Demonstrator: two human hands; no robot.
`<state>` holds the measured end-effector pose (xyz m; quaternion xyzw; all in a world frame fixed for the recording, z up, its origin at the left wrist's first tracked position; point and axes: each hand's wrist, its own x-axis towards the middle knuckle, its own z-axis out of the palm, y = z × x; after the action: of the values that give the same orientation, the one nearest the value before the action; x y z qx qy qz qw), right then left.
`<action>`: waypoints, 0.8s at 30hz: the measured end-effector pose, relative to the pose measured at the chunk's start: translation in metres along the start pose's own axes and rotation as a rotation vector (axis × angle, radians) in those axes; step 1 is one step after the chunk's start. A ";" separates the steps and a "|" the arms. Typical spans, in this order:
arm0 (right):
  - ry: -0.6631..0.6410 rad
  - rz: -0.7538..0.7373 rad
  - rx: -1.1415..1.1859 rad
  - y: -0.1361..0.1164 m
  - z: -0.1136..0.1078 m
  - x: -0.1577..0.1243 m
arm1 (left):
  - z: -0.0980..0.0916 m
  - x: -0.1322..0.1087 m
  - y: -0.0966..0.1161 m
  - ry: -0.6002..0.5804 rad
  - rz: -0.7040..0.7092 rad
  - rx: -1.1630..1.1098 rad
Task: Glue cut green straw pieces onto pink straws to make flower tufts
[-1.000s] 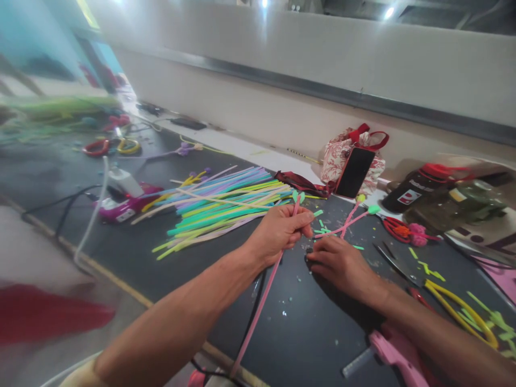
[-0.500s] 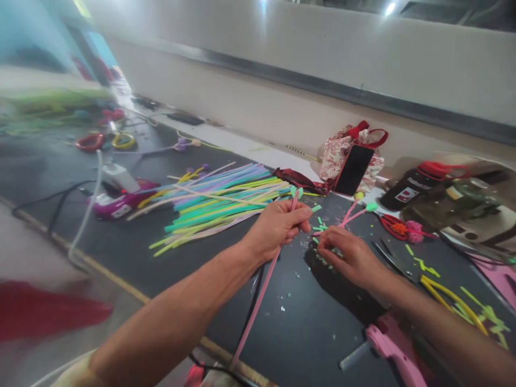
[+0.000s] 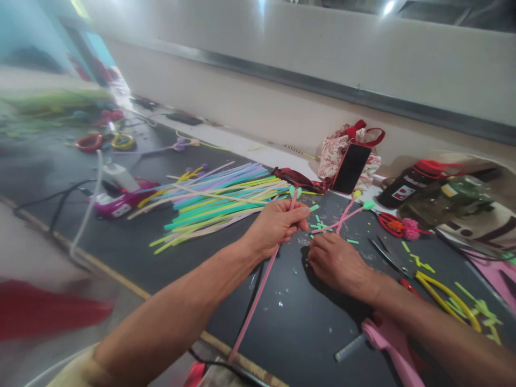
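My left hand (image 3: 278,228) is closed round a long pink pipe cleaner (image 3: 258,298), whose lower end reaches the table's front edge. Two small mint-green leaf shapes (image 3: 295,191) sit at its top, above my fingers. My right hand (image 3: 338,263) is low over the dark table with its fingers curled under; their tips are hidden, so what they hold, if anything, cannot be seen. Just beyond it lie two crossed pink pipe cleaners (image 3: 345,217), one tipped yellow and one tipped green. Short green cut pieces (image 3: 352,242) are scattered around them.
Coloured pipe cleaners (image 3: 226,201) lie in a bundle on the left. A pink glue gun (image 3: 389,341) is under my right forearm, near yellow-handled scissors (image 3: 447,298). Behind stand a phone (image 3: 351,168), a floral bag (image 3: 332,153) and a black bottle (image 3: 407,185). A purple power strip (image 3: 121,201) is at left.
My right hand has moved slightly left and down, its fingers now turned under toward the table. My left hand holds the pink pipe cleaner in nearly the same place.
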<state>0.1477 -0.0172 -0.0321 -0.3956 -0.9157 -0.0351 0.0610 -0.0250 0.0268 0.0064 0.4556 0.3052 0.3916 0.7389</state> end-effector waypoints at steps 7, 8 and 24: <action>0.113 0.150 0.159 0.003 -0.019 -0.008 | -0.004 0.004 0.000 0.036 0.021 0.015; 0.125 0.173 0.188 0.004 -0.024 -0.011 | -0.004 0.004 0.000 0.037 0.022 0.019; 0.042 0.097 0.137 0.005 -0.008 -0.024 | -0.003 0.001 0.002 0.024 0.024 0.021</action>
<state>0.1684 -0.0320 -0.0278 -0.4335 -0.8943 0.0224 0.1087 -0.0271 0.0294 0.0069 0.4621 0.3126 0.4028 0.7256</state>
